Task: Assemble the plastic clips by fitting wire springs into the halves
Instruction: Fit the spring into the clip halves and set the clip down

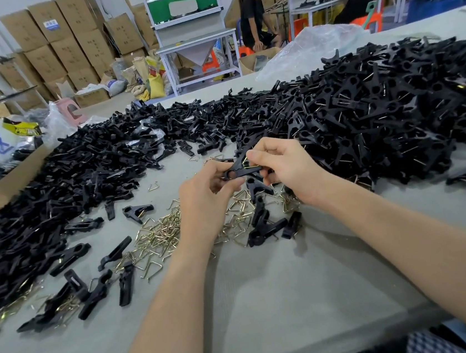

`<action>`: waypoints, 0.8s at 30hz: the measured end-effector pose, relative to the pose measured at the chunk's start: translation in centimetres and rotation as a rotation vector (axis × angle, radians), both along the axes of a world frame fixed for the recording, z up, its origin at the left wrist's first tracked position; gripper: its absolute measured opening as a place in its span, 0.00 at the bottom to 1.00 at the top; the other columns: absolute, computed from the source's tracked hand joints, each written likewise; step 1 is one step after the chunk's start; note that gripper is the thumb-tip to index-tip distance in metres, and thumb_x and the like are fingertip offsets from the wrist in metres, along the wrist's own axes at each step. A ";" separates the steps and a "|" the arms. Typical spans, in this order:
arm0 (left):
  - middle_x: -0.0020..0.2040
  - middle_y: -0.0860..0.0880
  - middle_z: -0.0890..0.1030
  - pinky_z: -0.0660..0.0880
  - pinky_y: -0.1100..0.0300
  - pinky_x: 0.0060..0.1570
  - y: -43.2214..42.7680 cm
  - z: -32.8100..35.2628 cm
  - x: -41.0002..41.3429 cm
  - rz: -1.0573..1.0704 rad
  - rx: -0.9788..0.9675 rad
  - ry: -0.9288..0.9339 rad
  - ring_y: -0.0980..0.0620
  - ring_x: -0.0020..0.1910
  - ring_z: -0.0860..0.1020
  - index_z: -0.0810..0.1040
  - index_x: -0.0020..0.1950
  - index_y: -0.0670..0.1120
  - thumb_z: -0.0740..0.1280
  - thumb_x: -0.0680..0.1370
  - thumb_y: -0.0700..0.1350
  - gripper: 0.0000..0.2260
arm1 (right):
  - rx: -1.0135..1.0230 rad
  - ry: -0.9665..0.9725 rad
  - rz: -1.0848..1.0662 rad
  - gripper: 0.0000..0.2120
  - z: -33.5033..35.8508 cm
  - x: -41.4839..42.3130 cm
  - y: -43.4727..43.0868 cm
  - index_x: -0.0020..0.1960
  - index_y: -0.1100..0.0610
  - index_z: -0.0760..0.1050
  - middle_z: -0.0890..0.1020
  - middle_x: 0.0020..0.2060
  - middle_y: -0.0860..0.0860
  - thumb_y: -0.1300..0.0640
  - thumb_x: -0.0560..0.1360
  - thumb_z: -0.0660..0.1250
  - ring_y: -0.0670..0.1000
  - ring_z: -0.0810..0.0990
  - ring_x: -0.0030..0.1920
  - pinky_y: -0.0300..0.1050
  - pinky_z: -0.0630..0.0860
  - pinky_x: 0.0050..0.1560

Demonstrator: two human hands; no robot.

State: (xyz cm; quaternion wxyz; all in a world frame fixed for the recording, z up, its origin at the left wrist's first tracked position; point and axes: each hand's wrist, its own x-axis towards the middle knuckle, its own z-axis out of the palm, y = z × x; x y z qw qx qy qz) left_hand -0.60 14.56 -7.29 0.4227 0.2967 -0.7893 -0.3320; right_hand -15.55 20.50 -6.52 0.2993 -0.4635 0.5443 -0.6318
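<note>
At the table's (269, 302) left edge an open cardboard box (9, 184) holds dark items and a printed sign; its contents cannot be identified further. Beside it, along the left and far-left part of the table, lies a heap of unassembled black clip halves (80, 176). Toward the table's middle a loose scatter of brass-coloured wire springs (157, 234) rests on the grey cover, with stray halves among them.

Above that scatter the left hand (205, 199) has thumb and fingers closed on the ring end of a black plastic clip (242, 169). The right hand (283, 167) has its fingertips pinched together on the clip's other end, where a wire spring (246, 163) shows as a thin glint between the halves. The clip is held clear of the table, near its middle.

Likely faults, as a judgement: the spring, under tension and only partly seated, may slip from its groove and fly off if either pinch loosens; the two halves may shift out of line, so the wire leg misses its slot; a fingertip may be nipped.

Over the table's right side rises the large heap of assembled clips (379, 119), with a clear plastic bag (312, 45) at the far edge whose contents cannot be told.
</note>
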 end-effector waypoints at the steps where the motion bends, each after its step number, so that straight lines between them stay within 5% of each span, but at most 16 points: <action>1: 0.38 0.57 0.83 0.80 0.52 0.45 0.0 0.0 0.0 -0.003 0.002 -0.006 0.52 0.39 0.82 0.76 0.43 0.61 0.74 0.72 0.40 0.15 | 0.031 -0.039 0.034 0.12 0.1 -0.2 0.0 0.35 0.58 0.75 0.73 0.32 0.53 0.61 0.77 0.66 0.47 0.71 0.31 0.39 0.72 0.30; 12: 0.41 0.60 0.83 0.80 0.57 0.47 0.1 -0.1 0.0 -0.057 0.022 0.009 0.54 0.39 0.82 0.76 0.44 0.61 0.73 0.72 0.39 0.16 | 0.162 -0.235 0.238 0.10 0.4 -1.8 0.1 0.36 0.60 0.76 0.79 0.32 0.50 0.62 0.76 0.66 0.48 0.75 0.33 0.39 0.76 0.34; 16: 0.41 0.55 0.84 0.80 0.61 0.46 0.4 0.0 -0.3 -0.092 0.034 0.023 0.54 0.40 0.83 0.77 0.46 0.58 0.74 0.73 0.40 0.13 | 0.261 -0.419 0.383 0.04 0.8 -2.8 0.6 0.39 0.58 0.77 0.79 0.39 0.53 0.58 0.70 0.69 0.49 0.78 0.35 0.40 0.79 0.37; 19: 0.42 0.53 0.84 0.79 0.64 0.45 0.7 -0.1 -0.7 -0.115 0.031 0.038 0.53 0.40 0.82 0.79 0.47 0.52 0.74 0.72 0.40 0.10 | 0.309 -0.624 0.465 0.12 0.6 -3.0 0.8 0.49 0.62 0.76 0.78 0.45 0.56 0.56 0.69 0.69 0.50 0.79 0.39 0.41 0.80 0.40; 24: 0.48 0.58 0.80 0.73 0.71 0.39 0.9 0.2 -0.8 -0.080 -0.106 0.062 0.63 0.37 0.76 0.78 0.48 0.54 0.74 0.72 0.41 0.10 | 0.294 -0.722 0.624 0.21 0.3 -2.3 0.8 0.50 0.64 0.82 0.79 0.49 0.61 0.52 0.62 0.78 0.56 0.82 0.46 0.49 0.81 0.47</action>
